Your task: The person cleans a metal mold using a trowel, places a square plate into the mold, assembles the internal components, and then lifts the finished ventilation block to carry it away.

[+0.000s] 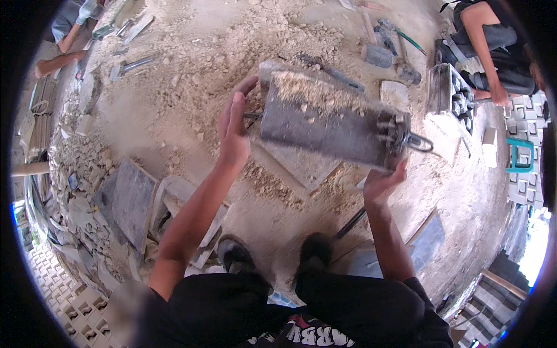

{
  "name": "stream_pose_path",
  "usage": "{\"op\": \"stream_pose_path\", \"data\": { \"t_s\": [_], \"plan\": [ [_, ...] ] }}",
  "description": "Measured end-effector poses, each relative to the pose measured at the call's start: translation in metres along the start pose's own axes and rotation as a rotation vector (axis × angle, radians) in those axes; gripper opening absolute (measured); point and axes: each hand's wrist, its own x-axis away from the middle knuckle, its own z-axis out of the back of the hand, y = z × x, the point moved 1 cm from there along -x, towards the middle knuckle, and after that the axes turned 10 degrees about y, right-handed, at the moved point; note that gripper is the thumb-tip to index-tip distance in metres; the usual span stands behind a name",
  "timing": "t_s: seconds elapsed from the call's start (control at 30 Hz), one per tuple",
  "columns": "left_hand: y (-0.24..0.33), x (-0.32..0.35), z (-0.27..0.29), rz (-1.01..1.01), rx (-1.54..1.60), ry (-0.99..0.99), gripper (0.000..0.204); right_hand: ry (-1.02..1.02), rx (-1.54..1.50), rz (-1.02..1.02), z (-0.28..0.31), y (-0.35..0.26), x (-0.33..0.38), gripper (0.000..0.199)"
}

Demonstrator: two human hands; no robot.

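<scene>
Between my two hands a dark metal box mould (pixel 319 136) is held up, tilted, above the ground. Loose pale crumbs and grit lie along its far side, and some grit seems to slide or fly off its face. A clasp with a wire loop (pixel 420 142) sticks out at the mould's right end. My left hand (pixel 235 124) is pressed on the left end, fingers pointing up along it. From below, my right hand (pixel 386 182) grips the right end near the clasp; some of its fingers are hidden behind the mould. Below lies a pale slab (pixel 299 168).
Pale rubble covers the ground. A hammer (pixel 129 66) lies far left, a mallet (pixel 378 56) far right. Grey slabs (pixel 130 200) lean at the left. At right, another person's hand (pixel 498 94) is beside a mould (pixel 449 93); a teal stool (pixel 520 155) stands nearer. Another person is far left.
</scene>
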Motion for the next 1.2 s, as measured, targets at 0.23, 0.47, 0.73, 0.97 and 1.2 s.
{"op": "stream_pose_path", "data": {
  "t_s": [0.23, 0.47, 0.73, 0.97, 1.2],
  "plan": [
    [0.039, 0.041, 0.037, -0.085, -0.307, 0.022, 0.045, 0.021, 0.031, -0.076, -0.005, 0.033, 0.067, 0.079],
    [0.09, 0.048, 0.112, -0.196, -0.461, 0.152, 0.033, -0.075, 0.327, -0.365, 0.006, 0.032, 0.057, 0.073],
    [0.109, 0.088, 0.181, -0.002, -0.714, 0.157, 0.032, -0.81, 0.621, -0.518, -0.087, 0.032, 0.135, 0.043],
    [0.089, 0.128, 0.342, -0.268, -1.37, 0.561, 0.04, -1.211, 0.646, 0.073, -0.218, 0.08, 0.2, 0.039],
    [0.089, 0.196, 0.429, 0.091, -1.447, 1.208, 0.06, -1.405, 0.749, 0.172, -0.323, 0.16, 0.225, 0.051]
  ]
}}
